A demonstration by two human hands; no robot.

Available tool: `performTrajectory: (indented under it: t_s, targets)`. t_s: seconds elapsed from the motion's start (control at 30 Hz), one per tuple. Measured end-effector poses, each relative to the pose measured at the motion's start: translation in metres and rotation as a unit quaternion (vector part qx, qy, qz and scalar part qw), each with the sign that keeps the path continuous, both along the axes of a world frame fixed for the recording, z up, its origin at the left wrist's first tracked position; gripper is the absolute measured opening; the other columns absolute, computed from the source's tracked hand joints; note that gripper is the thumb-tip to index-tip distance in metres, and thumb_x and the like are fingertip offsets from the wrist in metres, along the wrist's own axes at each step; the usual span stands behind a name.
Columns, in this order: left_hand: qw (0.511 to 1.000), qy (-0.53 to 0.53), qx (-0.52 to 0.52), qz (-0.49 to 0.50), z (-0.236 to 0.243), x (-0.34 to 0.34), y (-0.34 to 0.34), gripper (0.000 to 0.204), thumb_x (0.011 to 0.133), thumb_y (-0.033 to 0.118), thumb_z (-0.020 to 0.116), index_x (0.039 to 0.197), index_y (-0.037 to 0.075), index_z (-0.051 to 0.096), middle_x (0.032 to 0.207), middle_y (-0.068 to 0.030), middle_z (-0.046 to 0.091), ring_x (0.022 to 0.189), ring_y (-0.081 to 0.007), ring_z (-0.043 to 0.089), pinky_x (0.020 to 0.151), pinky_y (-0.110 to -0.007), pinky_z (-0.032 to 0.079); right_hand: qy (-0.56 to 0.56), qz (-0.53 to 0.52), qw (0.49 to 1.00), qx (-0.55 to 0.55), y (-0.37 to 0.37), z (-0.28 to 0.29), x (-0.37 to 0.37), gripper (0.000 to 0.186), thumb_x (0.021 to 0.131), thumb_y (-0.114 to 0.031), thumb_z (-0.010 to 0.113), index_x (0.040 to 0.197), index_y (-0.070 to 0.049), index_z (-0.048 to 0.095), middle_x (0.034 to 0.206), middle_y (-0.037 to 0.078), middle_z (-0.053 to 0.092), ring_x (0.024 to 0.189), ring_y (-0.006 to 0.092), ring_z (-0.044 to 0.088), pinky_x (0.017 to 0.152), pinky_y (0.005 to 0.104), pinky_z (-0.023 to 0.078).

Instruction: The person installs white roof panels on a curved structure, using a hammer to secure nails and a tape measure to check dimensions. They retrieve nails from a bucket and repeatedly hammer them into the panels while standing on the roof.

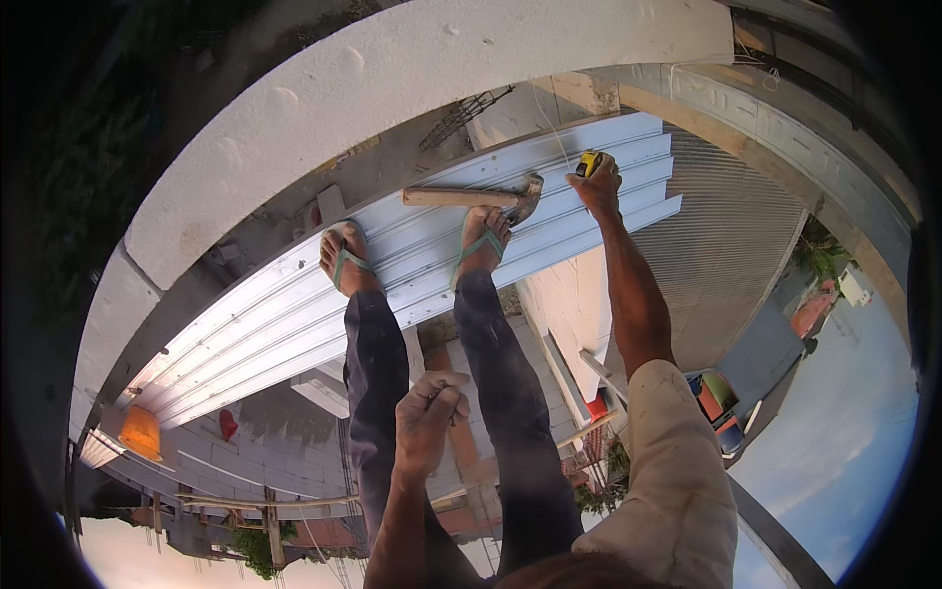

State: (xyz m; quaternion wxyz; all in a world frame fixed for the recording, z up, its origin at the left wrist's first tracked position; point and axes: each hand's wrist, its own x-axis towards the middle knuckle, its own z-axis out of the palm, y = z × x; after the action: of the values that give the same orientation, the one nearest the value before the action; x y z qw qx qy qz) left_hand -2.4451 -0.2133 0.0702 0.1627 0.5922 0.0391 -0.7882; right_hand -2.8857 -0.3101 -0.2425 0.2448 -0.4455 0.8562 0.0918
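A yellow and black tape measure is gripped in my right hand, stretched out over the far right end of a ribbed metal sheet. My left hand is raised in front of my legs with its fingers curled closed; whatever they pinch, if anything, is too small to make out. On the sheet lies a claw hammer, its wooden handle pointing left and its metal head close to my right foot. Both my feet, in green flip-flops, stand on the sheet.
A curved concrete beam arches along the far side. Grey corrugated roofing adjoins the sheet's right end. An orange bucket stands at the far left. Beyond the sheet's near edge, block walls and lower surfaces show below me.
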Motion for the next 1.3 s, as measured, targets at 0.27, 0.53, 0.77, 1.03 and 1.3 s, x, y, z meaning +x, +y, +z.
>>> performTrajectory:
  t_s: [0.27,0.53,0.77,1.03,1.3]
  targets:
    - [0.996,0.004,0.008,0.084,-0.006,-0.013,0.002,0.014,0.108,0.013,0.057,0.114,0.004,0.066,0.091,-0.0043,0.067,0.082,-0.0074,0.060,0.073,-0.022,0.044,0.017,0.064,0.997,-0.041,0.003,-0.020,0.006,0.096,0.072,-0.035,0.091,0.145,0.002,0.039,0.139,0.026,0.049,0.127,0.0468,0.049,0.106,0.0560,0.045]
    - [0.989,0.018,0.010,0.148,-0.018,-0.024,0.002,0.012,0.108,0.013,0.057,0.111,0.006,0.065,0.091,-0.0033,0.065,0.084,-0.0092,0.060,0.075,-0.025,0.048,-0.235,-0.315,0.919,-0.038,0.066,0.024,0.157,0.058,0.092,-0.039,0.076,0.127,0.001,0.053,0.108,0.019,0.063,0.100,0.0345,0.066,0.090,0.0491,0.056]
    - [0.986,-0.006,0.012,0.164,-0.020,-0.027,0.004,0.015,0.105,0.013,0.059,0.111,0.002,0.066,0.092,-0.0041,0.066,0.085,-0.0132,0.065,0.079,-0.027,0.053,-0.350,-0.693,0.630,0.028,0.069,-0.040,0.227,0.058,0.097,-0.035,0.070,0.139,-0.001,0.047,0.104,0.018,0.060,0.095,0.0364,0.070,0.076,0.0532,0.064]
    - [0.978,0.009,-0.007,0.208,-0.029,-0.025,0.014,0.014,0.103,0.011,0.065,0.113,0.001,0.065,0.098,-0.0084,0.069,0.090,-0.0186,0.071,0.080,-0.035,0.060,-0.283,-0.733,0.615,-0.068,0.031,-0.039,0.258,0.028,0.097,-0.028,0.063,0.110,-0.004,0.057,0.087,0.010,0.058,0.074,0.0254,0.063,0.062,0.0400,0.056]
    - [0.967,-0.015,-0.010,0.254,-0.017,-0.021,0.000,0.012,0.102,0.007,0.065,0.109,-0.003,0.065,0.097,-0.0085,0.070,0.088,-0.0178,0.072,0.078,-0.034,0.062,-0.466,-0.717,0.508,-0.100,0.083,-0.074,0.207,0.017,0.095,-0.020,0.052,0.095,-0.007,0.064,0.080,0.002,0.057,0.069,0.0159,0.055,0.056,0.0295,0.046]
